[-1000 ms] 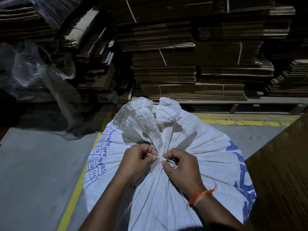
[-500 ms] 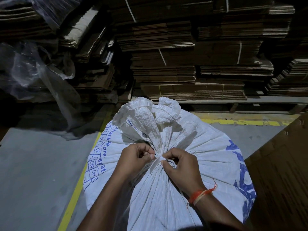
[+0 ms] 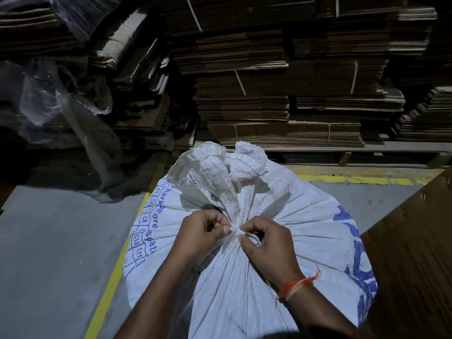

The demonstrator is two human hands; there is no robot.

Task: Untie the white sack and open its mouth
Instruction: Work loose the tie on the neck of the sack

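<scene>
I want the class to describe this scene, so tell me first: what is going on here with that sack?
A person is working at the tie that binds the neck of a full white sack standing on the floor. The left hand and the right hand both pinch the tie at the gathered neck. The knot is not yet undone: the neck is bunched tight, and the crumpled mouth above it stays closed. Stacks of flattened cardboard stand behind.
</scene>
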